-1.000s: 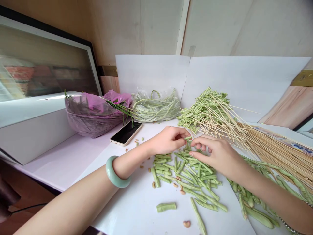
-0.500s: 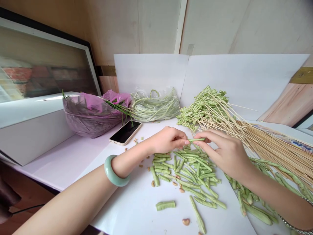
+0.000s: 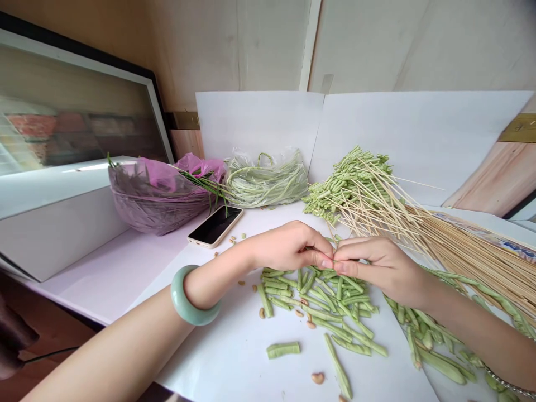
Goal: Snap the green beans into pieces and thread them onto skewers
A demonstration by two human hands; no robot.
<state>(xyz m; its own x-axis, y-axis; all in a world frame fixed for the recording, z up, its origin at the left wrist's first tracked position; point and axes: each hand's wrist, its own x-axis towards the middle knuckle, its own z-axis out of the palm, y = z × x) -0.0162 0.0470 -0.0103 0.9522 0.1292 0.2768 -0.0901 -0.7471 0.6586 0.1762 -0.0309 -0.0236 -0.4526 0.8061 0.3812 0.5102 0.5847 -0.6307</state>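
Observation:
My left hand (image 3: pixel 288 245) and my right hand (image 3: pixel 377 261) meet fingertip to fingertip above a pile of cut green bean pieces (image 3: pixel 330 301) on the white table (image 3: pixel 234 357). Both hands are pinched closed. Only a sliver of a green bean piece shows between the fingers, the rest is hidden. A jade bangle (image 3: pixel 188 296) sits on my left wrist. Behind the hands lies a heap of bean pieces threaded on bamboo skewers (image 3: pixel 360 190), their sticks fanning out to the right.
A phone (image 3: pixel 215 225) lies face up left of the hands. A purple bag in a basket (image 3: pixel 159 195) and a clear bag of long beans (image 3: pixel 268 181) stand at the back. Long uncut beans (image 3: pixel 439 357) lie at the right. Loose bean seeds dot the table.
The bean piece that showed between both hands half a second ago is now almost covered by the fingers. Both hands have dropped slightly and closed tight together.

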